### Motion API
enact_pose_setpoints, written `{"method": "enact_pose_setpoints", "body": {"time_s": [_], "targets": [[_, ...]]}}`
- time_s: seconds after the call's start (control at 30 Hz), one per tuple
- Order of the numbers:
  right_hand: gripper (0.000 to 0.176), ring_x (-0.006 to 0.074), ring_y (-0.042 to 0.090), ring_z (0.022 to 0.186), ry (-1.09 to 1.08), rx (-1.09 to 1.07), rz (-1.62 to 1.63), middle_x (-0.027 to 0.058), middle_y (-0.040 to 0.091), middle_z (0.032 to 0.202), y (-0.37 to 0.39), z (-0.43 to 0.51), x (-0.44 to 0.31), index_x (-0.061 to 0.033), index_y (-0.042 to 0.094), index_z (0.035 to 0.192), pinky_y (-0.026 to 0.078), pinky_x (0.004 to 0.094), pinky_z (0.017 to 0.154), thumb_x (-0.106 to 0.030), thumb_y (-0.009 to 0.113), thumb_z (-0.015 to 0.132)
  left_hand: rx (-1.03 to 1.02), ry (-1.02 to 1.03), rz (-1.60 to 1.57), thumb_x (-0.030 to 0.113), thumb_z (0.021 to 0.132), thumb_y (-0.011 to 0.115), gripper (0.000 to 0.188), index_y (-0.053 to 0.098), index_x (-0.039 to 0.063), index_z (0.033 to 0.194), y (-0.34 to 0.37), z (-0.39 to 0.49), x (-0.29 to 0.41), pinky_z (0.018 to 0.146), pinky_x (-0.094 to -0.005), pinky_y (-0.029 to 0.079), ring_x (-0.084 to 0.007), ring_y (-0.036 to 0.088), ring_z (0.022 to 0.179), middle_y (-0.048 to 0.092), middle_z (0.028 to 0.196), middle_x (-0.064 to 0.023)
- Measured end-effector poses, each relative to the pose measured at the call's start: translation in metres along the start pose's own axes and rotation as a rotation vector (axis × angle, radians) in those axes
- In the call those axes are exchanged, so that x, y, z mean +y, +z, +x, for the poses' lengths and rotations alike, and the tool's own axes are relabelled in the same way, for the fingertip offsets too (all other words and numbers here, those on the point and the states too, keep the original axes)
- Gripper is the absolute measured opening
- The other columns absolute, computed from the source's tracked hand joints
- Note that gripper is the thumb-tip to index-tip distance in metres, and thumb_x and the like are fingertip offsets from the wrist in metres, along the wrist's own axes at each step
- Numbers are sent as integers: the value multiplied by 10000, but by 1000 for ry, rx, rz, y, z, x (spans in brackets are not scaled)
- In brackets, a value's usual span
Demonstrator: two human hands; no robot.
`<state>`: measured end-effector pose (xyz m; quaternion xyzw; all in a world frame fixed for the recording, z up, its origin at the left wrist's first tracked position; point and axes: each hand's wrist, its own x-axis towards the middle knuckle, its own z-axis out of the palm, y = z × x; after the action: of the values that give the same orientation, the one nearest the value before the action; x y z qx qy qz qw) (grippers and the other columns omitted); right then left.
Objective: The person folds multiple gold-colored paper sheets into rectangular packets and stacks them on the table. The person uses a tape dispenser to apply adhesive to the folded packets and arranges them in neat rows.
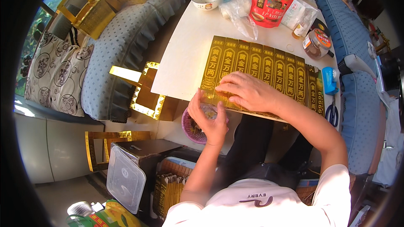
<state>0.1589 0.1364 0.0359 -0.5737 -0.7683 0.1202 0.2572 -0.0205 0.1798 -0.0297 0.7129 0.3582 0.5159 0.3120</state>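
Gold printed card strips (268,66) lie side by side in a row along the near edge of the white table (180,66). My right hand (252,93) rests palm down on the strips at the left part of the row, its fingers pointing left. At the near left corner of that row, my left hand (210,118) is raised at the table edge, thumb and fingers apart; whether anything thin is between them is not clear. Beneath it, a purple woven basket (189,129) stands below the table edge, partly hidden by the hand.
A bowl (206,2), a plastic bag (240,12), a red pouch (271,6) and a lidded jar (316,45) stand on the far side. A blue tape dispenser (329,80) and scissors (332,115) lie at right. Gold chair-shaped card pieces (154,101) stand at left.
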Motion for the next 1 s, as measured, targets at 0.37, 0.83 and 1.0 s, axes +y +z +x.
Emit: {"method": "enact_pose_setpoints", "body": {"time_s": [0.37,0.83,1.0], "targets": [[481,295,516,1221,5,-16,-3,81,546,1291,1,3,-5,-153,622,1305,425,430,1076,-129,741,840,6,6,3,53,789,762,721,461,24,1443,-2,3,0,1088,-466,328,-318,491,1212,565,1303,-133],[354,288,528,1225,-83,4,-126,90,573,1275,5,1,-5,-161,697,1231,428,420,1063,-176,714,878,0,-60,-37,26,750,768,738,484,41,1431,-3,6,-3,1085,-447,340,-307,490,1204,566,1287,-115],[358,285,532,1220,-73,2,-135,88,574,1273,6,1,-6,-172,699,1238,430,422,1063,-169,698,880,-7,-64,-32,26,742,770,744,486,42,1430,-3,6,-2,1088,-448,339,-309,492,1205,571,1283,-118]]}}
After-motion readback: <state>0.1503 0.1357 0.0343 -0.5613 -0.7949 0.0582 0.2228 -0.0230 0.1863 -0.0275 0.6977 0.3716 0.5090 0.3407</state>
